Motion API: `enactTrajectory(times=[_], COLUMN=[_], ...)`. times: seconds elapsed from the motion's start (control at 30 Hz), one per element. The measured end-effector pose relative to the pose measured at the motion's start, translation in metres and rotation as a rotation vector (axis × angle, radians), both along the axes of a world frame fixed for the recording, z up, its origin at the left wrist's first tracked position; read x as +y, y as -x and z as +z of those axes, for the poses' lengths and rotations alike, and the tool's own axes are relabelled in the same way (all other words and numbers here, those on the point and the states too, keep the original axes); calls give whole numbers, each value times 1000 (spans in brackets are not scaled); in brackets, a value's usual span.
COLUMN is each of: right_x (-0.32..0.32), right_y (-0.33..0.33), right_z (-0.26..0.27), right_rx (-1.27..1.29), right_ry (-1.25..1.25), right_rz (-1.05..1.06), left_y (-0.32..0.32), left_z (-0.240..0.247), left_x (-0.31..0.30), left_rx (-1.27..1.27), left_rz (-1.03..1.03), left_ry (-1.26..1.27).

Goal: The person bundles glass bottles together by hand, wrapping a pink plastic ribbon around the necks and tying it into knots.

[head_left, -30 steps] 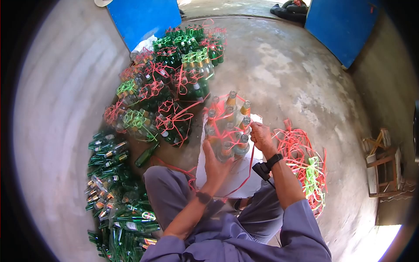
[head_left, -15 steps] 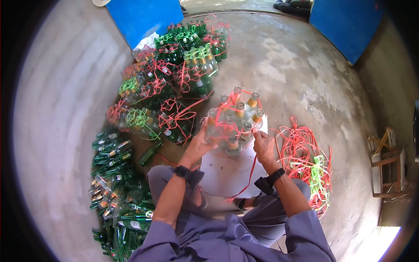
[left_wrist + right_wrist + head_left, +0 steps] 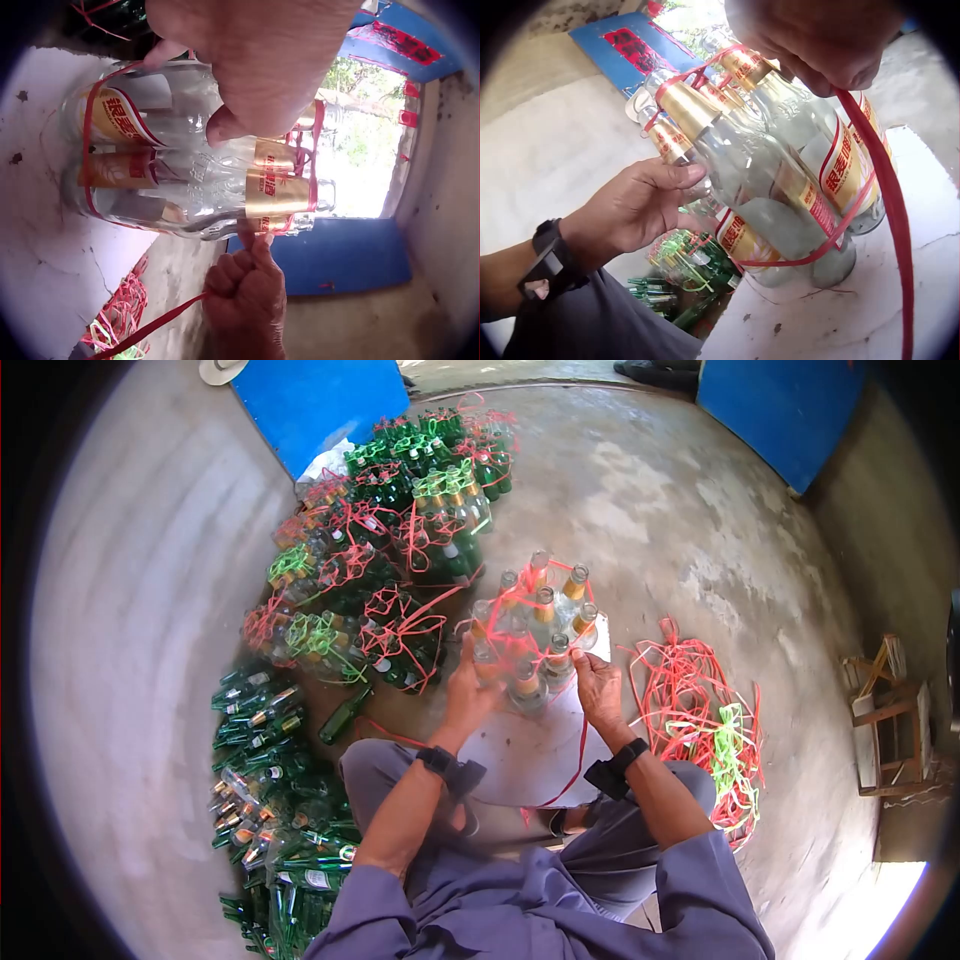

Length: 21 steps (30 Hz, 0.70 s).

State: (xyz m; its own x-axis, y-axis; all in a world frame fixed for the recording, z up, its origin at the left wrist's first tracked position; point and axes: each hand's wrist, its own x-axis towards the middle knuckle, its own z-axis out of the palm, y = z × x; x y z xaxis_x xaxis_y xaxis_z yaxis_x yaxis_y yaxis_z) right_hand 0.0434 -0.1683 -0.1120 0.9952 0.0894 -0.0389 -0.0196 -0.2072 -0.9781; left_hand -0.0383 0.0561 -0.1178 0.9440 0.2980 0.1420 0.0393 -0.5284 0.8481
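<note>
- Grey concrete floor [image 3: 700,540], rough and blotched with paler patches, meets a curved grey wall on the left. Two flat blue panels [image 3: 310,400] stand at its far edge.
- A white flat sheet [image 3: 520,760], speckled and hairline-cracked in the wrist views, lies on the floor in front of the seated person's knees.
- The bundle of clear glass bottles [image 3: 530,630] stands upright on the far part of that sheet. The bottles are smooth and round-shouldered, with gold foil necks and red-and-gold labels, and they are packed so that they touch one another.
- A thin, glossy red plastic strap [image 3: 889,202] is wound around the bottles' bodies and necks. Its loose tail trails down towards the person's lap.
- The left hand [image 3: 470,685] lies against the bundle's left side with its fingers nearly straight, pressing on the glass without wrapping round it.
- The right hand [image 3: 598,685] is curled into a loose fist just beside the bundle's right side and pinches the strap.
- A tangled heap of loose red and green straps [image 3: 700,720] lies on the bare floor to the right of the sheet.
- Tied clusters of dark green glass bottles [image 3: 400,540], bound in red or green strapping, stand beyond and to the left.
- Loose green bottles [image 3: 260,760] lie on their sides in a pile near the left wall.
- A small wooden frame [image 3: 885,730] sits at the far right.
</note>
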Motion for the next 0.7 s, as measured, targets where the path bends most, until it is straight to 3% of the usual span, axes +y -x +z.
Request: enactTrajectory(times=[0.07,0.23,0.33,0.43,0.5,0.53,0.67,0.7], right_x=[0,7,8,5,2,2,4,5], right_y=[1,4,7,3,-1,-3,-6,-7], right_z=[-9,-8,-5,-12,-15,-14,-9,-8], right_rx=[23,-116,-227,-412,-464,-518,-428,-361], right_ry=[-15,81,97,254,290,327,351,342], right_rz=[26,48,12,20,29,37,28,8], left_y=[-16,-38,-29,-13,0,7,22,20], left_z=[-12,10,14,13,16,27,74,87], left_x=[28,48,42,39,39,34,7,-2], left_rx=[97,14,142,58,-55,-106,-232,-318], left_rz=[-108,-228,-154,-93,245,273,238,140], left_ry=[235,154,64,283,271,266,184,35])
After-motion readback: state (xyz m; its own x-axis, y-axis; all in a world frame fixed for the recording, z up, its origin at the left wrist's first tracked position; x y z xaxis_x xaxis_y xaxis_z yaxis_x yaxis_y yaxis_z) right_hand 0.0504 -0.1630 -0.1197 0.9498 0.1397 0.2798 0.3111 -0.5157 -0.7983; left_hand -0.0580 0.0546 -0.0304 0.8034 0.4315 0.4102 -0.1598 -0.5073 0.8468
